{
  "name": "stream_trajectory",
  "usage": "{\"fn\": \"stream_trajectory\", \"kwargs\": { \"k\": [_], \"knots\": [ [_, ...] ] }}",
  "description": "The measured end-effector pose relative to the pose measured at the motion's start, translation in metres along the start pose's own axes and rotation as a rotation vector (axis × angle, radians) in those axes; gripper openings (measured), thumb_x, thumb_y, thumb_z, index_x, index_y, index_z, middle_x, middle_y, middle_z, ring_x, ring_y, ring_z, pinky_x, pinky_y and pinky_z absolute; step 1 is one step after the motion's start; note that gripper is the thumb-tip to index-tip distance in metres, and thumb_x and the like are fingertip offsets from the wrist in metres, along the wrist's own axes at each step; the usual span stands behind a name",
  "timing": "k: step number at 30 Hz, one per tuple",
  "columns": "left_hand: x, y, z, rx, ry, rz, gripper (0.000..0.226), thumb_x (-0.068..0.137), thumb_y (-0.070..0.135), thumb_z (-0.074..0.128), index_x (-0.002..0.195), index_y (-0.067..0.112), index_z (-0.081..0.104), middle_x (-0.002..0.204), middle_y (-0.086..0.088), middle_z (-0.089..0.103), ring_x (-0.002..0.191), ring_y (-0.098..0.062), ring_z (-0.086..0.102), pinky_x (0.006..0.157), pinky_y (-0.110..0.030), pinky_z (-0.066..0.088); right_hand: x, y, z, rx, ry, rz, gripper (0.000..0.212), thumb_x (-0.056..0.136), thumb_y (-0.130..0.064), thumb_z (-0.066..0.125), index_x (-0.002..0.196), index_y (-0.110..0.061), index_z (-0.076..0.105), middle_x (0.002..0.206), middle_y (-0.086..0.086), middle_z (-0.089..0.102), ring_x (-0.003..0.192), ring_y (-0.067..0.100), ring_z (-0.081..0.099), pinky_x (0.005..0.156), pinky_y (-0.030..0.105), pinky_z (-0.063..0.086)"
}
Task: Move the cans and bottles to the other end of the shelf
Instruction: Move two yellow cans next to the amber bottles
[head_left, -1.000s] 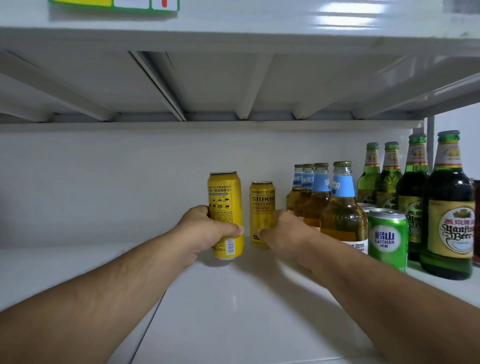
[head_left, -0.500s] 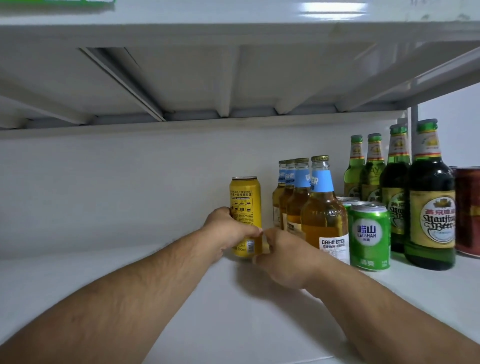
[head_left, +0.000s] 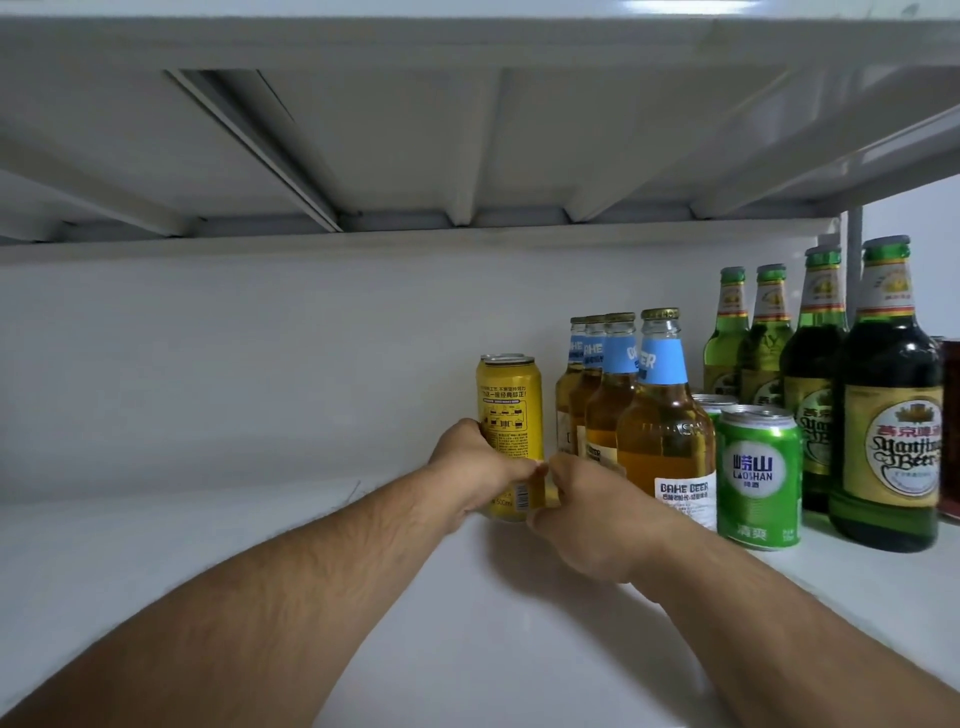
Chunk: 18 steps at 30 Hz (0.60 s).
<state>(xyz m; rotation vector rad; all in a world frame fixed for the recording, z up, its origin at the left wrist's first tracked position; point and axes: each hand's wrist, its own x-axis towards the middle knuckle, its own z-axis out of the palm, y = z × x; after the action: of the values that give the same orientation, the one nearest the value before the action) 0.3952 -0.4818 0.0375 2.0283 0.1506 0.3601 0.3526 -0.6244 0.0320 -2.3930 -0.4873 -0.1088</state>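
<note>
A tall yellow can stands on the white shelf, just left of the bottles. My left hand is wrapped around its lower left side. My right hand is curled against its lower right side, with a strip of yellow showing between thumb and fingers. Only the rim of a second yellow can peeks out right behind the first. Several amber bottles with blue neck labels stand in a row to the right, almost touching the can.
Right of the amber bottles are a green Laoshan can, another can top behind it, several dark green Yanjing bottles and a red-brown can at the edge. The upper shelf's ribbed underside hangs low. A white wall closes the back.
My left hand carried the yellow can to the right until it stands beside the amber bottles, in front of the other yellow can. My right hand shifted from the second can to the front can's base.
</note>
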Motion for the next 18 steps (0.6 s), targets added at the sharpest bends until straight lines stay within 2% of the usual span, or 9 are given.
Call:
{"fn": "stream_trajectory", "kwargs": {
  "k": [5,7,9,11,13,16,18],
  "knots": [
    [-0.006,-0.003,-0.01,0.102,-0.113,-0.011,0.068,0.078,0.027,0.09,0.136,0.013,0.058,0.122,-0.004,0.07,0.11,-0.02,0.067,0.096,-0.034,0.055,-0.002,-0.002,0.001,-0.039,0.009,-0.032,0.027,0.096,-0.019,0.056,0.122,-0.022,0.055,0.111,0.0,0.064,0.098,0.018,0.063,0.081,0.029,0.054],
    [-0.012,-0.003,-0.024,0.224,-0.114,-0.013,0.096,0.078,0.033,0.088,0.156,0.012,0.037,0.146,-0.008,0.057,0.127,-0.023,0.059,0.097,-0.03,0.049,-0.005,-0.004,0.0,-0.064,-0.008,-0.067,0.024,0.098,-0.018,0.056,0.122,-0.022,0.055,0.11,-0.001,0.063,0.095,0.015,0.061,0.073,0.025,0.051],
    [-0.018,-0.004,-0.044,0.387,-0.082,0.02,0.107,0.081,0.038,0.084,0.164,0.017,0.02,0.163,-0.006,0.039,0.141,-0.024,0.049,0.103,-0.029,0.045,-0.01,-0.008,-0.004,-0.092,-0.009,-0.116,0.025,0.098,-0.017,0.056,0.122,-0.022,0.054,0.11,-0.001,0.065,0.095,0.015,0.062,0.075,0.027,0.054],
    [-0.029,-0.007,-0.065,0.577,-0.026,0.063,0.1,0.087,0.04,0.077,0.165,0.021,0.017,0.167,-0.003,0.033,0.145,-0.023,0.045,0.111,-0.031,0.043,-0.016,-0.013,-0.006,-0.134,0.005,-0.177,0.024,0.099,-0.021,0.056,0.122,-0.021,0.053,0.114,0.003,0.067,0.099,0.019,0.064,0.085,0.038,0.056],
    [-0.043,-0.013,-0.087,0.696,0.014,0.069,0.094,0.091,0.044,0.071,0.165,0.022,0.018,0.168,-0.002,0.03,0.149,-0.023,0.039,0.118,-0.033,0.038,-0.024,-0.02,-0.006,-0.2,-0.004,-0.215,0.032,0.1,-0.031,0.056,0.129,-0.019,0.05,0.119,0.007,0.066,0.104,0.024,0.064,0.091,0.043,0.054],
    [-0.068,-0.027,-0.12,0.722,0.049,0.03,0.088,0.093,0.045,0.067,0.164,0.024,0.021,0.168,0.0,0.032,0.15,-0.021,0.039,0.118,-0.03,0.035,-0.033,-0.031,-0.001,-0.303,-0.05,-0.268,0.061,0.097,-0.053,0.052,0.149,-0.026,0.037,0.136,0.005,0.06,0.117,0.023,0.061,0.095,0.037,0.051],
    [-0.087,-0.039,-0.144,0.707,0.089,0.017,0.085,0.093,0.046,0.066,0.164,0.025,0.024,0.167,0.002,0.034,0.15,-0.018,0.039,0.118,-0.026,0.034,-0.038,-0.044,0.004,-0.353,-0.084,-0.308,0.073,0.094,-0.064,0.047,0.156,-0.03,0.03,0.152,0.0,0.049,0.132,0.02,0.052,0.101,0.03,0.044]
  ]
}}
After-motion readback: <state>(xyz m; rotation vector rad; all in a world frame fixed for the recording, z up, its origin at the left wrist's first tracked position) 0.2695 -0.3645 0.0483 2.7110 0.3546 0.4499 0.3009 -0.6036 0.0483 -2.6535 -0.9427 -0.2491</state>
